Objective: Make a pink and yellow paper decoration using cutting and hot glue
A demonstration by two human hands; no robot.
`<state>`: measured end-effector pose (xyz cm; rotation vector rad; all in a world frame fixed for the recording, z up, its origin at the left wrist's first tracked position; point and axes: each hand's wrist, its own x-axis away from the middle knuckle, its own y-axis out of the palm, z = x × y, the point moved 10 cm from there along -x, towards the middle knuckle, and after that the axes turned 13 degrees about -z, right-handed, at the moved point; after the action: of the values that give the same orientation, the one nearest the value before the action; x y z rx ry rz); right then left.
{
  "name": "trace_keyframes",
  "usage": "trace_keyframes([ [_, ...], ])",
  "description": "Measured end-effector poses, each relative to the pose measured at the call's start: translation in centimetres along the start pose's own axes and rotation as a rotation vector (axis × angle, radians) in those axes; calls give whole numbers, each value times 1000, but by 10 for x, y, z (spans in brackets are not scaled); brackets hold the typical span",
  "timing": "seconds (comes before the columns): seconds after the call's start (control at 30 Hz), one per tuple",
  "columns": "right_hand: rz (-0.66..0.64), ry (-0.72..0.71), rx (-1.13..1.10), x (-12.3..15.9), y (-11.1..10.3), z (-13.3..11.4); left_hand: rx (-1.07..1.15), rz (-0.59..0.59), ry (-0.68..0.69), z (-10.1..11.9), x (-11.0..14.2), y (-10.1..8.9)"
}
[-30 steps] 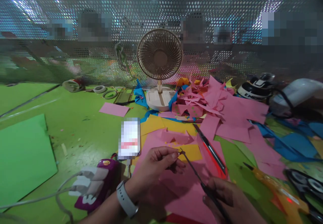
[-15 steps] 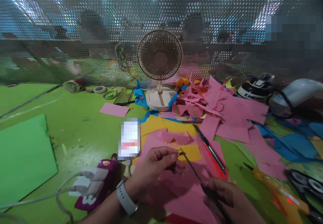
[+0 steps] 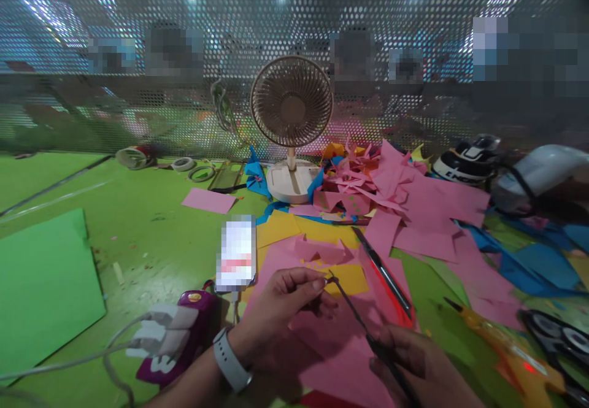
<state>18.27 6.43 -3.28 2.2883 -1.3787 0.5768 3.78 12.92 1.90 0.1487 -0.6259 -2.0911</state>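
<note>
My right hand (image 3: 409, 359) is wrapped round a slim dark tool (image 3: 354, 308) with a thicker handle and a narrow shaft pointing up and left. The tool's tip meets the fingertips of my left hand (image 3: 294, 294). Thumb and forefinger of that hand are pinched together there, and whatever lies between them is too small to make out. Beneath both hands are pink paper sheets (image 3: 331, 359). Just beyond them lie a yellow paper piece (image 3: 352, 278), a folded pink strip (image 3: 321, 250) and tiny yellow bits. A black-and-red utility knife (image 3: 386, 273) rests to the right.
At left are a phone (image 3: 235, 253) and a purple power strip (image 3: 177, 334) with cables. Rightward lie an orange glue gun (image 3: 510, 350) and black scissors (image 3: 559, 337). A fan (image 3: 292, 107) stands behind, beside heaped pink paper (image 3: 363, 178). Tape rolls (image 3: 183, 164) sit back left.
</note>
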Motion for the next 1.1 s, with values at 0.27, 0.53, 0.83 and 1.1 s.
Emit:
trace_keyframes([
  [0.27, 24, 5, -28, 0, -2, 1, 8, 17, -1, -4, -1, -5],
  [0.53, 54, -37, -85, 1, -4, -3, -73, 68, -19, -4, -2, -11],
  [0.83, 57, -52, -63, -1, -5, -5, -78, 100, -15, -3, -1, -11],
  [1.1, 5, -64, -45, -2, -4, 0, -30, 126, 41, 0, 2, -14],
])
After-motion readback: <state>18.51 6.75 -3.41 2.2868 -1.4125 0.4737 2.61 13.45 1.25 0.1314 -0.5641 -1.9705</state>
